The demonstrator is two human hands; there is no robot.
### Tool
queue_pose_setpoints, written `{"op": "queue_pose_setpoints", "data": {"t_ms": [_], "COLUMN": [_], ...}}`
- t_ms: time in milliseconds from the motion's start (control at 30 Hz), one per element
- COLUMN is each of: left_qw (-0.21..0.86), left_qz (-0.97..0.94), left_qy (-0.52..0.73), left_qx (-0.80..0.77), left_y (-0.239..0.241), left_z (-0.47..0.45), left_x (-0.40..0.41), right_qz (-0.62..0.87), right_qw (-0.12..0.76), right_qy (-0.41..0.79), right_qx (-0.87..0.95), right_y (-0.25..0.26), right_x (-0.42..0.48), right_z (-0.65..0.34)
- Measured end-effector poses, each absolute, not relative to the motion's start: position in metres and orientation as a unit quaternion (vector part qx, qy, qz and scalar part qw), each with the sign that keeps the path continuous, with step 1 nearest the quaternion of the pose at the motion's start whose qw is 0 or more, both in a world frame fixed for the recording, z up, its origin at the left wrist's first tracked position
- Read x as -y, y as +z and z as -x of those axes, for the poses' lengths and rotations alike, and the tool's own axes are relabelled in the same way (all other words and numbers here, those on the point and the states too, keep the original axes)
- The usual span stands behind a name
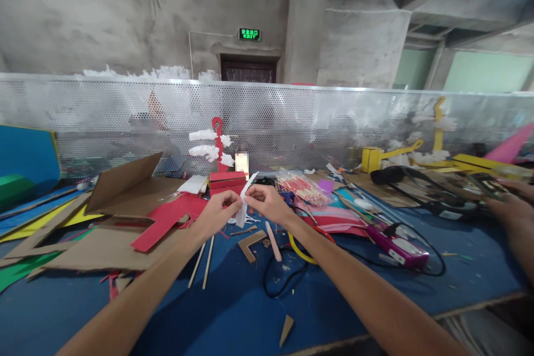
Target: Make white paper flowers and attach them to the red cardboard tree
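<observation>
My left hand (219,208) and my right hand (267,200) meet above the blue table (233,311), both pinching a small strip of white paper (246,197) that stands between the fingertips. Just behind the hands stands a red cardboard tree (218,147) with white paper tufts on its branches, set in a red base (227,182). A flat red cardboard cut-out (167,219) lies left of my left hand.
Brown cardboard sheets (120,233) and coloured foam pieces cover the left side. A purple glue gun (396,247) with black cable, a bag of sticks (302,188), wooden skewers (202,264) and scraps lie around. Another person's hand (511,217) is at the right. A perforated metal screen (292,122) runs behind.
</observation>
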State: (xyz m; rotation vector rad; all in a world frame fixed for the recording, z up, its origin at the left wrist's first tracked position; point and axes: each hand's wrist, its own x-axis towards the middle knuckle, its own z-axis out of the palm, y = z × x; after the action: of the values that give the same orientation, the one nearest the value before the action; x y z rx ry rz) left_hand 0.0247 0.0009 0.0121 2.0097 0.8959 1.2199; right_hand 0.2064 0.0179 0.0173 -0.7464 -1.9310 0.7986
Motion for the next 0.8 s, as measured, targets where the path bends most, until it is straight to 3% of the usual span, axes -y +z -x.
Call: {"op": "queue_pose_setpoints", "data": {"t_ms": [333, 800], "left_qw": [0.208, 0.211], "left_qz": [-0.781, -0.782], "left_qy": [0.46, 0.456], "left_qx": [-0.367, -0.369], "left_y": [0.0099, 0.0089], "left_z": [-0.0262, -0.0255], "left_x": [0.0004, -0.0022], "right_qz": [0.289, 0.297], "right_qw": [0.449, 0.452], "right_qy": [0.314, 0.343], "right_qx": [0.785, 0.768], "right_y": [0.0175, 0.0167], "right_x": [-0.0185, -0.0197], "right_z": [-0.2073, -0.2062]}}
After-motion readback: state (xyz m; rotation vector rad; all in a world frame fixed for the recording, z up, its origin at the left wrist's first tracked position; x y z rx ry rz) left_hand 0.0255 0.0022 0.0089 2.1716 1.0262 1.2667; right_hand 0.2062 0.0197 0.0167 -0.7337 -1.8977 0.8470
